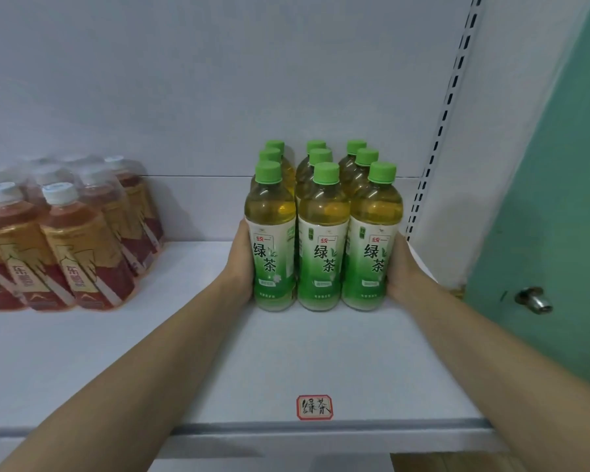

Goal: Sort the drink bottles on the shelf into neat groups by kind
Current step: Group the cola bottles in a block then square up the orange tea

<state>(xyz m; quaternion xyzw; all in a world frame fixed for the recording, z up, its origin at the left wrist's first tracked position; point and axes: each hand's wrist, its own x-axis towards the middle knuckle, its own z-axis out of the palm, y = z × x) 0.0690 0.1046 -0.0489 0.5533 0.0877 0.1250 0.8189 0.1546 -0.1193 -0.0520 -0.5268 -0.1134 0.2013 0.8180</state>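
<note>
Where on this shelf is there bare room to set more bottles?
The widest bare patch of shelf lies between the red-brown bottles and the green tea bottles. Another runs in front of them, up to the handwritten label. Crowded: right of them, where the right hand fills the gap to the slotted post.

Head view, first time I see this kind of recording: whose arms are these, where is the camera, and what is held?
There is no machine here. A person wears one camera on the head, looking forward and down, so the two bare arms reaching in from below are the wearer's own. On the white shelf stand nine green tea bottles with green caps, three rows of three. The left hand and the right hand press on the block's two sides; all bottles stand on the shelf. Further left stands a separate group of red tea bottles with white caps. A small handwritten label sticks near the shelf's front edge. A green door is at the right.
</note>
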